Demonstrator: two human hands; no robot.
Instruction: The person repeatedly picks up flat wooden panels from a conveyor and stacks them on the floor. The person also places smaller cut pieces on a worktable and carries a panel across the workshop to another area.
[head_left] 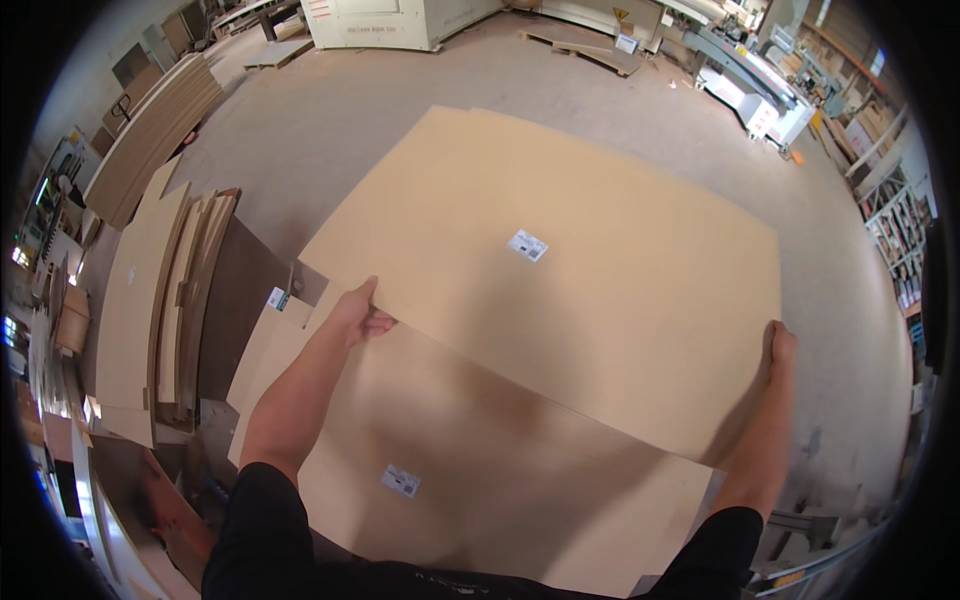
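A large tan board [620, 260] with a white label [527, 246] near its middle spans the space in front of me. My left hand [365, 312] grips its near edge toward the left, thumb on top and fingers curled below. At the right edge my right hand [783, 350] is wrapped round the board, its fingers partly hidden. Closer to my body and lower lies a second tan board [450, 430], bearing a white label [400, 481] of its own. The held board overlaps the far part of this one.
To the left lean or stand several boards [140, 300], with a taller stack of panels [150, 140] behind. A small labelled piece [278, 298] sits by the lower board. Beyond the grey floor [480, 75] stand a white machine cabinet [375, 25], a wooden pallet [580, 48] and another machine [750, 90].
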